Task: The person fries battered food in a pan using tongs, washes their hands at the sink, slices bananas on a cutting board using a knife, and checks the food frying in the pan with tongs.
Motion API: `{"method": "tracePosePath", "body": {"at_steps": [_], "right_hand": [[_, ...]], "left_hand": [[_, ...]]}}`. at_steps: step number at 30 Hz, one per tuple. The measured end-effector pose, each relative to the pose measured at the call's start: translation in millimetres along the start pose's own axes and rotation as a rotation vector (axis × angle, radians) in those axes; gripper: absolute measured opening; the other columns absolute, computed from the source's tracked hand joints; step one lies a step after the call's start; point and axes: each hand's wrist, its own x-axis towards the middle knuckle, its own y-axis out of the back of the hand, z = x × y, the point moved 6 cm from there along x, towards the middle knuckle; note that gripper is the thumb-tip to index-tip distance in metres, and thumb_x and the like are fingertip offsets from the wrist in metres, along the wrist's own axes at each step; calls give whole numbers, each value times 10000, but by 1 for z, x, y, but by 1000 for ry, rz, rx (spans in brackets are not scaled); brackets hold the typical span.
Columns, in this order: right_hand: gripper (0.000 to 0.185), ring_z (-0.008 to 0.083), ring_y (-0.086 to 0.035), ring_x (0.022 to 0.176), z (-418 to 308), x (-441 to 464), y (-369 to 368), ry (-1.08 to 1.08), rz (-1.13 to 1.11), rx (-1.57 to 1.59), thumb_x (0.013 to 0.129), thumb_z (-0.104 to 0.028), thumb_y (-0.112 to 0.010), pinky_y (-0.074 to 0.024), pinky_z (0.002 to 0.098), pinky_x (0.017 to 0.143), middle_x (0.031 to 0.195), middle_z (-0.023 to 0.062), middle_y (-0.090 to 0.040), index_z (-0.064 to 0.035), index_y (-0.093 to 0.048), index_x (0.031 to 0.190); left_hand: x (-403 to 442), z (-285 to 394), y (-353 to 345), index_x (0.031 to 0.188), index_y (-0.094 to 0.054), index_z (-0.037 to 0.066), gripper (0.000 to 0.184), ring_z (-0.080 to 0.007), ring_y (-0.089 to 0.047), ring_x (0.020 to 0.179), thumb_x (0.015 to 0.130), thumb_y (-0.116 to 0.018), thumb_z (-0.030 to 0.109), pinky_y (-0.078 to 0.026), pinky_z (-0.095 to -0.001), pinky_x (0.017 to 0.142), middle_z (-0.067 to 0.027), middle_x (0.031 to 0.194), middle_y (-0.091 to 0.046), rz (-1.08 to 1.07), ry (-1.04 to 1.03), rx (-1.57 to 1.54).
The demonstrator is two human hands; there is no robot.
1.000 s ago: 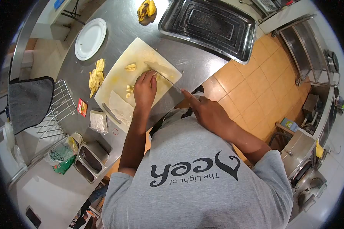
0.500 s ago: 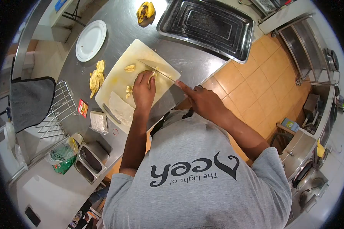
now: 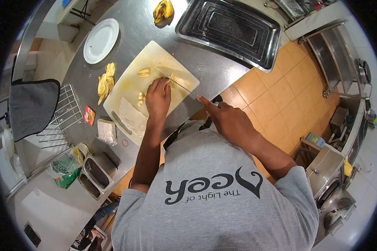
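My left hand [image 3: 159,94] is closed on a piece of banana over the white cutting board [image 3: 132,69], its fingertips beside the blade. My right hand [image 3: 226,117] is closed round the handle of a knife [image 3: 178,83], index finger stretched toward the blade. The blade lies across the right part of the board, touching or just above pale banana bits. A longer banana piece [image 3: 143,73] and small cut pieces [image 3: 141,99] rest to the left of my left hand. A thin whitish sheet [image 3: 132,117] lies on the board's near left part.
Banana peels [image 3: 106,83], a white plate [image 3: 101,41], a red packet [image 3: 89,116] and a wrapped white block [image 3: 107,131] are on the left. Unpeeled bananas [image 3: 163,11] and a black tray [image 3: 230,31] stand farther back. Metal containers [image 3: 97,170] are at the lower left.
Against half a second ago, the knife and my right hand have drawn back slightly toward the lower right. My left hand stays at nearly the same place on the board.
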Motion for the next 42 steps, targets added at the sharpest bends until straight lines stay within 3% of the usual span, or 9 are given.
{"method": "tracePosePath", "body": {"at_steps": [13,16,22,37,40,42], "right_hand": [[582,357,-625,670,27,31,-51,106,136,107,943,-177,-492,-524,444,604,788,185,-602,-289,-260,1464],[586,350,-639,744,25,34,-41,124,95,97,938,-215,-509,-528,444,631,878,172,-619,-242,-254,1465],[508,349,-636,721,11,22,-4,41,-15,49,949,-242,-498,-520,452,626,840,183,-618,-224,-340,1432],[634,358,-647,681,-4,7,-4,17,-55,-107,903,-149,-516,-540,429,540,898,199,-608,-275,-257,1469],[574,349,-626,613,1,15,-14,-14,-14,-121,937,-165,-493,-519,436,543,793,184,-591,-315,-286,1451],[598,356,-643,647,3,23,-20,-1,-14,-106,915,-158,-506,-533,428,526,845,192,-606,-292,-283,1454]], "left_hand": [[-1,1,5,1019,-643,42,195,-314,-636,899,824,-643,58,-519,-378,760,-124,993,-639,43,29,-99],[-1,3,7,1012,-641,34,189,-316,-637,898,825,-640,54,-518,-380,759,-131,989,-639,44,25,-104],[-1,2,6,1004,-637,23,180,-325,-636,893,827,-639,55,-517,-380,755,-141,988,-640,40,25,-90],[-1,-1,5,991,-644,21,175,-327,-636,892,819,-646,52,-516,-382,755,-145,997,-643,26,39,-112],[-1,1,7,1001,-646,25,186,-323,-637,895,816,-647,49,-518,-381,761,-143,997,-643,22,32,-106],[-1,1,6,1007,-647,28,195,-319,-637,900,813,-648,47,-520,-380,766,-143,1001,-644,24,23,-97]]}}
